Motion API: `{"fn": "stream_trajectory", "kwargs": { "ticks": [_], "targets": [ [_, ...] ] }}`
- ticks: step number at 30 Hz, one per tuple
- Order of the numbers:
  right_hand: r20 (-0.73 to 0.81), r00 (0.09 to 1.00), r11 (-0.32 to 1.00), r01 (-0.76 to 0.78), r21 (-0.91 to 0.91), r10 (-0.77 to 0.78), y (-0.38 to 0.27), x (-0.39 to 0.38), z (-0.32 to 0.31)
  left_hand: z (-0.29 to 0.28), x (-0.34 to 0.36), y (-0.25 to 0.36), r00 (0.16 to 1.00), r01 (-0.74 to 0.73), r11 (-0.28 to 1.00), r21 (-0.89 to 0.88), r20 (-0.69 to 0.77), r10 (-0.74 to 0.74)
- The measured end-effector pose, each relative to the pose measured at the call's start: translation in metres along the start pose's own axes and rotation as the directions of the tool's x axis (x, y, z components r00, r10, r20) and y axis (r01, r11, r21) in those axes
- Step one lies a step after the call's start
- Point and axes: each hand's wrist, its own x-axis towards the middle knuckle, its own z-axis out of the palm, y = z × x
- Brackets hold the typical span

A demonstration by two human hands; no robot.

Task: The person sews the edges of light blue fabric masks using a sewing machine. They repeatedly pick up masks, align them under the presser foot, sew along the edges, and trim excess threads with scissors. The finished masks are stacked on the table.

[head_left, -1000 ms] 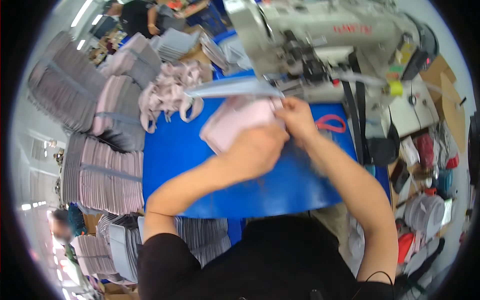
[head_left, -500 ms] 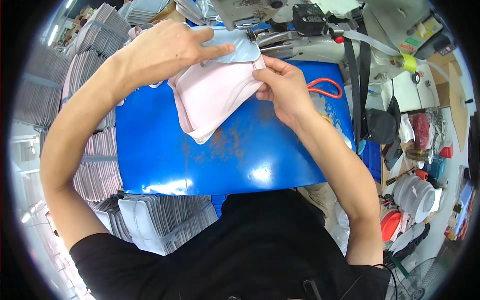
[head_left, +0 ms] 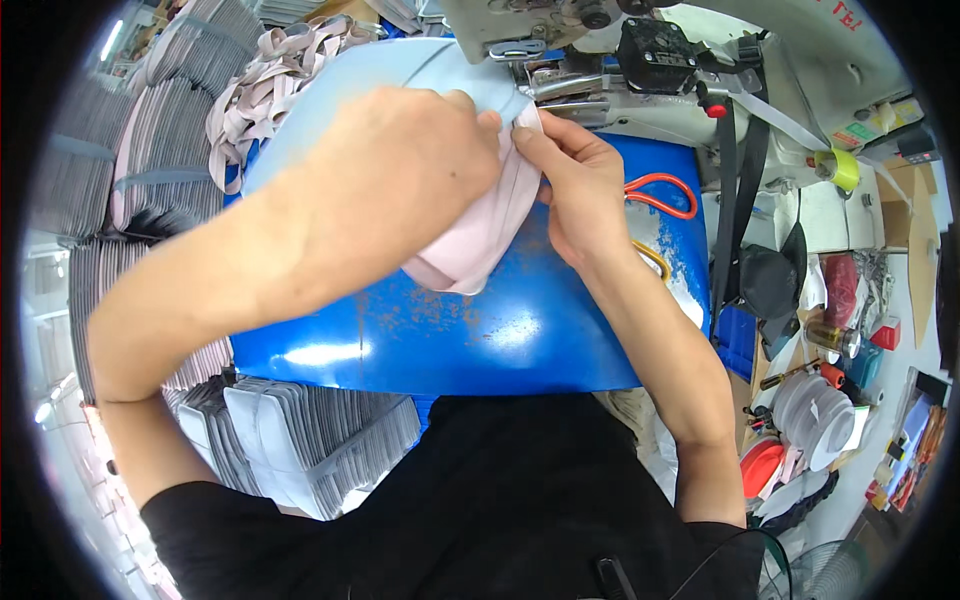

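Note:
A pink fabric piece [head_left: 470, 250] hangs over the blue tabletop, with a light blue fabric panel [head_left: 350, 85] spread beyond it up to the sewing machine [head_left: 515, 50]. Between thumb and fingers my right hand [head_left: 578, 185] pinches the pink edge, just below the machine's presser area. My left hand [head_left: 420, 160] lies over both fabrics with its fingers curled. It is blurred, and whatever is under its fingers is hidden.
Red handle loop [head_left: 665, 195] and yellow curved handle [head_left: 650, 260] lie right of my right hand. Pinkish straps [head_left: 270, 95] are heaped at the far left. Bundled panel stacks [head_left: 310, 440] stand left and below the blue table [head_left: 430, 350]. Black straps [head_left: 725, 190] hang at right.
My left hand has moved right and nearer, its fingers going from outstretched to curled. More of the light blue panel now shows at left. My right hand keeps its pinch.

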Motion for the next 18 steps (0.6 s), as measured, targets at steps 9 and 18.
{"fn": "stream_trajectory", "kwargs": {
  "ticks": [9, 18],
  "targets": [
    [0.014, 0.988, 0.986, 0.157, -0.052, -0.156, 0.005, -0.016, -0.008, 0.030, 0.034, 0.051, 0.928, 0.298, 0.899, -0.320, -0.124, -0.352],
    [0.143, 0.937, 0.700, 0.335, -0.631, -0.319, 0.012, -0.063, -0.048, 0.057, 0.010, 0.091, 0.711, 0.192, 0.810, -0.554, -0.490, -0.504]
  ]
}}
